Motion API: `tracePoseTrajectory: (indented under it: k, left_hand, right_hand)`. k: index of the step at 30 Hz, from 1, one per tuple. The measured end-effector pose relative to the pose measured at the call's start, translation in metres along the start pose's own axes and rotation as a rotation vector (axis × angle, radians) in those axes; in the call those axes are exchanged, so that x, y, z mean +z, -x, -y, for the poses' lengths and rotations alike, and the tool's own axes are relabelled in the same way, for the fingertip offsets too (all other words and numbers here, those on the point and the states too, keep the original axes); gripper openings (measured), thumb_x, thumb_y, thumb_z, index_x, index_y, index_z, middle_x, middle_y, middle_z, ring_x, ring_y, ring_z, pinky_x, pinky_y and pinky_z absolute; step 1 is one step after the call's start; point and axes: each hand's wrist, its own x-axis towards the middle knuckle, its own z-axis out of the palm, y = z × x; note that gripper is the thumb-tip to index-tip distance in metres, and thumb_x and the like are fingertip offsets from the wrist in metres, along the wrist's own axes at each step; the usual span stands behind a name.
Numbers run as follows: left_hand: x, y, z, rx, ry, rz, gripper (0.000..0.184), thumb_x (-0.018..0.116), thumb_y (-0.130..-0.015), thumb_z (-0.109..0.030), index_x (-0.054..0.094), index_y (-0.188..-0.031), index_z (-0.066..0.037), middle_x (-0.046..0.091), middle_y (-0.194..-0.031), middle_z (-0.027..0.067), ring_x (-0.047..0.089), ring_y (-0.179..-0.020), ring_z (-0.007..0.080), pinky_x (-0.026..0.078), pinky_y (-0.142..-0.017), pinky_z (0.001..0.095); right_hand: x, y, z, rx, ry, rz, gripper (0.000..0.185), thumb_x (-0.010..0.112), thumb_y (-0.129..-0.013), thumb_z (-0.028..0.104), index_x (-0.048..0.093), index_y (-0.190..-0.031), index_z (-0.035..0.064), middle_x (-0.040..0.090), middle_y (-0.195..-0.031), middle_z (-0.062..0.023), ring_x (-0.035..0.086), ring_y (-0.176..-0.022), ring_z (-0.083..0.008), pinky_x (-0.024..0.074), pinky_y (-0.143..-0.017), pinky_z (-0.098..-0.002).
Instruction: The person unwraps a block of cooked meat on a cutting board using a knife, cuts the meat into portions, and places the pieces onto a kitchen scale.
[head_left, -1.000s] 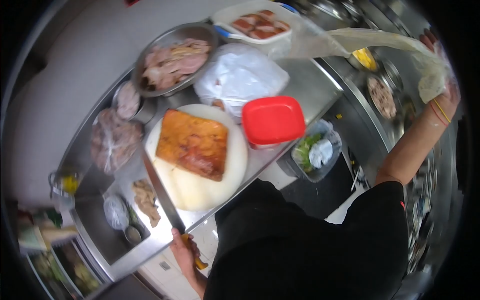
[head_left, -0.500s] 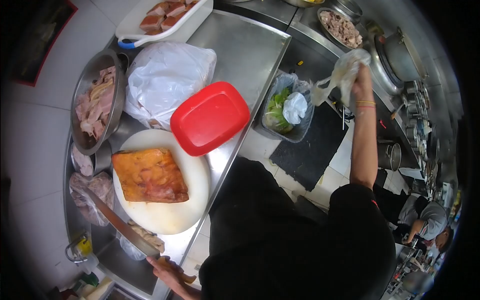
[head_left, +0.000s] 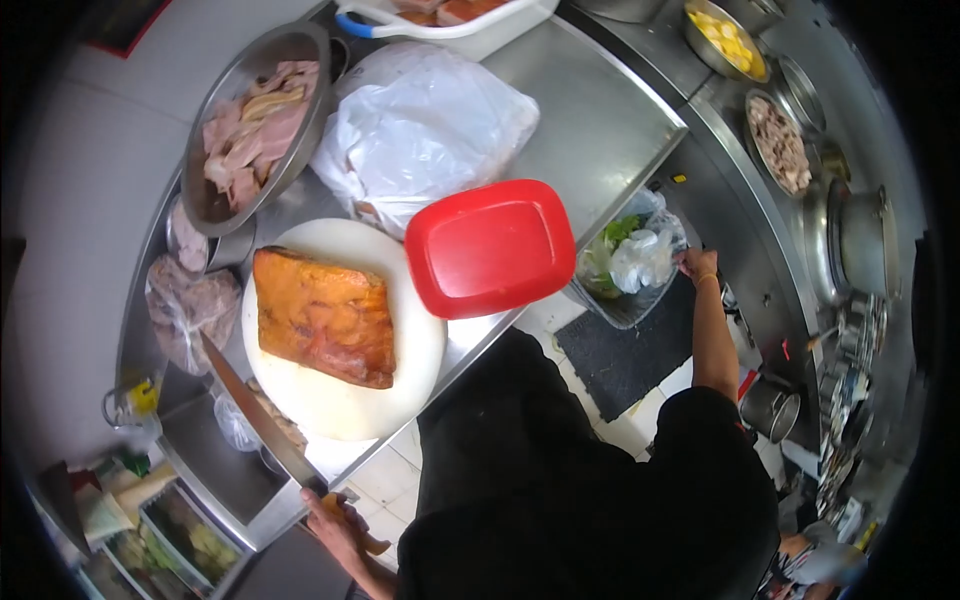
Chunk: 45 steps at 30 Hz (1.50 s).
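Knife (head_left: 258, 410) sat in your left hand (head_left: 338, 525), fingers wrapped around its handle. Beyond it, a browned slab of meat (head_left: 325, 320) lay on the round white cutting board (head_left: 340, 412) on your steel desk (head_left: 590, 130). Farther off, your right hand (head_left: 700, 264) was at the edge of the bin (head_left: 648, 308); whether those fingers pinched anything, I couldn't tell.

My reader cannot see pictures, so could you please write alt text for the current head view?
The left hand holds a long knife beside a round white board bearing an orange-brown slab, seemingly meat. The right hand is at a bin containing green leaves and plastic.
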Motion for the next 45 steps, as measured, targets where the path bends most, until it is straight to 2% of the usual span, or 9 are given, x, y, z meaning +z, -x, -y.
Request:
tracePoseTrajectory:
  k: [4, 9, 12, 18, 25, 29, 38, 41, 45]
  left_hand:
    - [0.002, 0.001, 0.011, -0.094, 0.095, 0.015, 0.075, 0.04, -0.099, -0.07, 0.056, -0.077, 0.0, 0.044, -0.05, 0.0028, 0.043, -0.036, 0.0131, 0.033, -0.034, 0.0268]
    - [0.01, 0.001, 0.018, -0.111, 0.167, 0.039, 0.076, 0.04, -0.1, -0.071, 0.055, -0.078, 0.0, 0.044, -0.049, 0.0022, 0.043, -0.037, 0.0129, 0.034, -0.034, 0.027]
    - [0.012, 0.001, 0.022, -0.066, 0.149, 0.051, 0.077, 0.039, -0.099, -0.071, 0.056, -0.078, 0.001, 0.044, -0.049, 0.0022, 0.043, -0.037, 0.0129, 0.035, -0.034, 0.0268]
    - [0.013, -0.005, 0.035, -0.024, 0.206, 0.095, 0.078, 0.039, -0.099, -0.072, 0.056, -0.077, 0.001, 0.046, -0.05, 0.0026, 0.045, -0.038, 0.013, 0.036, -0.035, 0.0266]
    - [0.014, -0.004, 0.042, -0.013, 0.242, 0.154, 0.077, 0.04, -0.1, -0.07, 0.057, -0.077, 0.001, 0.047, -0.052, 0.0035, 0.046, -0.039, 0.0135, 0.037, -0.037, 0.0268]
    - [0.011, -0.007, 0.056, -0.042, 0.2, 0.177, 0.077, 0.04, -0.1, -0.07, 0.058, -0.078, 0.002, 0.048, -0.053, 0.0037, 0.046, -0.039, 0.0136, 0.036, -0.038, 0.0271]
    - [0.015, -0.011, 0.07, -0.077, 0.204, 0.197, 0.078, 0.041, -0.099, -0.07, 0.058, -0.076, 0.003, 0.042, -0.05, 0.0015, 0.042, -0.038, 0.012, 0.033, -0.035, 0.0285]
    - [0.017, -0.009, 0.078, -0.147, 0.264, 0.206, 0.074, 0.047, -0.1, -0.064, 0.058, -0.075, 0.004, 0.044, -0.051, 0.0013, 0.042, -0.038, 0.0108, 0.033, -0.036, 0.0273]
    - [0.017, -0.003, 0.092, -0.185, 0.278, 0.2, 0.072, 0.049, -0.1, -0.063, 0.058, -0.073, 0.003, 0.043, -0.049, 0.0012, 0.042, -0.037, 0.011, 0.032, -0.036, 0.0278]
  right_hand:
    - [0.033, 0.157, 0.047, -0.898, 0.103, -0.281, 0.017, 0.078, -0.075, 0.003, 0.065, -0.085, 0.0035, 0.065, -0.079, -0.0045, 0.062, -0.071, -0.0145, 0.0531, -0.069, -0.0288]
    - [0.089, 0.336, 0.019, -1.554, 0.07, 0.305, 0.022, 0.08, -0.073, 0.009, 0.068, -0.093, 0.0099, 0.068, -0.098, -0.0108, 0.066, -0.09, -0.0308, 0.0544, -0.081, -0.0392]
    - [0.134, 0.412, 0.02, -1.915, 0.022, 0.515, 0.034, 0.068, -0.083, 0.0, 0.068, -0.116, 0.005, 0.068, -0.106, -0.0137, 0.066, -0.103, -0.0353, 0.0534, -0.089, -0.0454]
    - [0.183, 0.459, 0.061, -1.711, 0.239, 0.434, 0.046, 0.056, -0.081, -0.005, 0.063, -0.126, 0.0035, 0.068, -0.107, -0.0201, 0.065, -0.1, -0.0408, 0.052, -0.086, -0.0483]
    - [0.209, 0.453, 0.051, -1.411, 0.477, 0.194, 0.052, 0.066, -0.083, 0.012, 0.057, -0.134, 0.0073, 0.067, -0.112, -0.0203, 0.067, -0.094, -0.0406, 0.0557, -0.078, -0.0516]
    - [0.186, 0.425, 0.074, -1.322, 0.565, 0.151, 0.078, 0.067, -0.086, 0.017, 0.033, -0.155, 0.0073, 0.048, -0.148, -0.0188, 0.054, -0.127, -0.0407, 0.0509, -0.1, -0.0482]
    - [0.175, 0.466, 0.105, -1.663, -0.041, 0.302, 0.05, 0.069, -0.091, 0.022, 0.057, -0.131, -0.0053, 0.059, -0.132, -0.0243, 0.053, -0.123, -0.0434, 0.0411, -0.107, -0.0491]
    - [0.186, 0.542, 0.118, -1.845, -0.038, 0.32, 0.074, 0.077, -0.082, 0.039, 0.052, -0.137, -0.0034, 0.058, -0.129, -0.0282, 0.049, -0.123, -0.0468, 0.0376, -0.107, -0.0536]
    - [0.235, 0.588, 0.164, -1.662, 0.363, 0.51, 0.099, 0.085, -0.066, 0.055, 0.05, -0.139, -0.0021, 0.064, -0.121, -0.0266, 0.058, -0.118, -0.041, 0.0428, -0.104, -0.0467]
